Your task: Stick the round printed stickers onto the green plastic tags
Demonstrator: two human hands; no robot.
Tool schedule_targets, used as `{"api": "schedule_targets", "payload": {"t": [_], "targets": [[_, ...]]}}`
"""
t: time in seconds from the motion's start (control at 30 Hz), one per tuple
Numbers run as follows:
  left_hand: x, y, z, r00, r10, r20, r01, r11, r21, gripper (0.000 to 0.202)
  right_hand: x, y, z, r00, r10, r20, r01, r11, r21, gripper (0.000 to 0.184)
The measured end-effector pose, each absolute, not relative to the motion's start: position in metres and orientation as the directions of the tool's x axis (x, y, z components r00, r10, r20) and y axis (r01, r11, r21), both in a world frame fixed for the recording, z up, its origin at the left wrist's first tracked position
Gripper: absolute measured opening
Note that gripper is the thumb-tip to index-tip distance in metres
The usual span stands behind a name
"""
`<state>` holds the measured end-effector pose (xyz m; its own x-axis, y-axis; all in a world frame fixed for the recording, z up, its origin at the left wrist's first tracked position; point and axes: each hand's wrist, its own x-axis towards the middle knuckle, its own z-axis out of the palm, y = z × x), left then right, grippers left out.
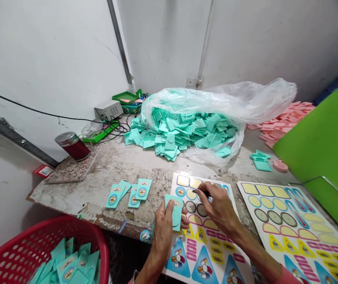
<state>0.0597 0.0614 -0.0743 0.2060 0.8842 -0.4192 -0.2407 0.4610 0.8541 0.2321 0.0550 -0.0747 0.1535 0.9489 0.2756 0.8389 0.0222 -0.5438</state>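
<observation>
The teal plate (176, 219) sits gripped in your left hand (162, 228) near the desk's (121, 161) front edge, tilted face-up, probably keeping its recess exposed; your right hand (218, 205) bends over the sticker sheet (201, 243), whether pinching anything I cannot tell; stickered plates (143, 192) lie left along that edge.

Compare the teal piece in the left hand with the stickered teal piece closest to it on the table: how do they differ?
Face: the held piece shows a bare circle; the table piece has a blue-rimmed round sticker.
Support: the held piece is gripped in the left hand, thumb on its face; the table piece lies overlapping a neighbouring piece.
Shared: both are teal and flat.
</observation>
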Motion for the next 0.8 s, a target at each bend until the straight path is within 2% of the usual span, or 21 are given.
{"api": "schedule_targets", "payload": {"t": [0.1,0.23,0.3,0.37,0.5,0.6,0.7,0.8], "targets": [[0.064,0.066,-0.083,0.201,0.869,-0.452,-0.288,0.494,0.821,0.037,0.218,0.078,-0.093,0.082,0.937,0.34,0.931,0.05,-0.362,0.008],[0.065,0.068,-0.094,0.217,0.863,-0.455,-0.278,0.502,0.819,0.037,0.21,0.083,-0.103,0.061,0.93,0.363,0.986,0.0,-0.164,0.012],[0.064,0.068,-0.095,0.216,0.864,-0.454,-0.27,0.5,0.823,0.036,0.208,0.082,-0.104,0.061,0.927,0.369,0.993,-0.021,-0.112,0.015],[0.063,0.068,-0.094,0.22,0.86,-0.461,-0.259,0.507,0.822,0.034,0.208,0.08,-0.104,0.06,0.929,0.364,0.993,-0.02,-0.113,0.016],[0.064,0.071,-0.097,0.26,0.842,-0.472,-0.249,0.531,0.81,0.036,0.21,0.079,-0.105,0.093,0.948,0.306,0.961,-0.005,-0.277,0.011],[0.065,0.073,-0.102,0.258,0.845,-0.469,-0.224,0.524,0.821,0.038,0.212,0.085,-0.101,0.173,0.959,0.225,0.901,-0.061,-0.43,0.011],[0.065,0.073,-0.1,0.257,0.854,-0.453,-0.203,0.506,0.838,0.041,0.215,0.094,-0.095,0.309,0.95,0.052,0.761,-0.214,-0.613,0.016],[0.064,0.072,-0.094,0.238,0.872,-0.427,-0.167,0.47,0.867,0.039,0.22,0.104,-0.089,0.306,0.945,-0.114,0.603,-0.286,-0.745,0.023]]}}
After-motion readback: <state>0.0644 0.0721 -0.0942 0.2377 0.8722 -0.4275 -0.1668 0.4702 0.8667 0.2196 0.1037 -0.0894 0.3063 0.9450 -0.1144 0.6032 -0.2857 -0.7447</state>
